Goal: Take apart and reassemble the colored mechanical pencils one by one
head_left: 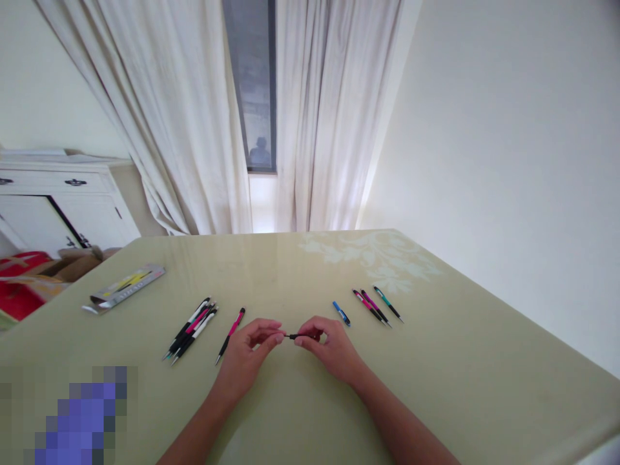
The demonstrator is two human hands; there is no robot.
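Observation:
Over the middle of the table, my left hand (247, 355) and my right hand (334, 349) face each other, fingers closed around a thin dark pen part (292, 336). My right fingers wrap its thicker black end, and my left thumb and fingertips pinch the narrow end. Most of it is hidden in my fingers. A short blue pen piece (341, 313) lies just beyond my right hand. Left of my left hand rests a pink and black pen (231, 336).
Several pens (191, 330) lie bunched at the left. Two pink and purple pens (372, 307) and a teal pen (388, 304) lie at the right. An opened pen box (126, 289) sits near the table's (271, 271) left edge. A pixelated blue patch covers the lower left.

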